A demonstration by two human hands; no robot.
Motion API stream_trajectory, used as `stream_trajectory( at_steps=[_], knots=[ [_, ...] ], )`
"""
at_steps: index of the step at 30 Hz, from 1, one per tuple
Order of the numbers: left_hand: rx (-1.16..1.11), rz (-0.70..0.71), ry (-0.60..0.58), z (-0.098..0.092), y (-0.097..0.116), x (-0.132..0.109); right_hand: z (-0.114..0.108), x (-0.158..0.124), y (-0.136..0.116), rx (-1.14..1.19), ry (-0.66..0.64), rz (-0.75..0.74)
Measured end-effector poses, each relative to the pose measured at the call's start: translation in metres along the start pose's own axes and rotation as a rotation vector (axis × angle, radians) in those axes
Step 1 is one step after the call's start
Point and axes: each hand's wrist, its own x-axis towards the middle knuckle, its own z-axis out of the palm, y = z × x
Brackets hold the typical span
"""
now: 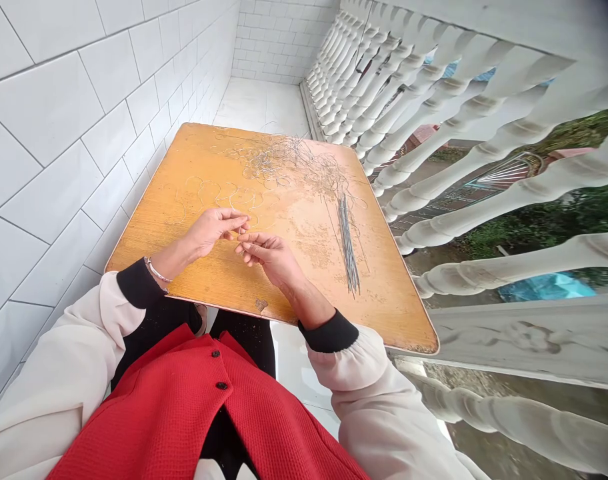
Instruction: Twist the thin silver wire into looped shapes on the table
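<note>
My left hand (214,231) and my right hand (273,259) are close together above the near half of the wooden table. Thumb and fingers of each are pinched closed on what looks like one thin wire, mostly hidden by the fingertips. Just beyond them, several curved pieces of thin wire (224,197) lie loose on the tabletop. To the right of my right hand rests a bundle of straight grey wires (347,247), its length running away from me. Farther back spreads a tangled heap of wire (267,162).
The orange-brown table (149,220) has worn patches and a chipped near edge. A white tiled wall (59,140) runs along the left. On the right stands a white baluster railing (464,120), with plants and a blue sheet outside.
</note>
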Motion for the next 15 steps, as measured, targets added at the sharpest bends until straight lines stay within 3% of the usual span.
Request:
stream_trajectory(
  at_steps=[5,10,15],
  knots=[
    [0.042,0.021,0.078,0.005,0.002,0.000,0.000,0.000,0.001,0.016,-0.001,0.022],
    [0.075,0.086,0.126,-0.003,-0.002,0.003,-0.003,0.000,0.003,-0.056,0.067,0.035],
    [0.062,0.125,0.105,-0.009,-0.006,0.004,-0.008,0.002,0.003,-0.097,0.096,0.000]
  ],
)
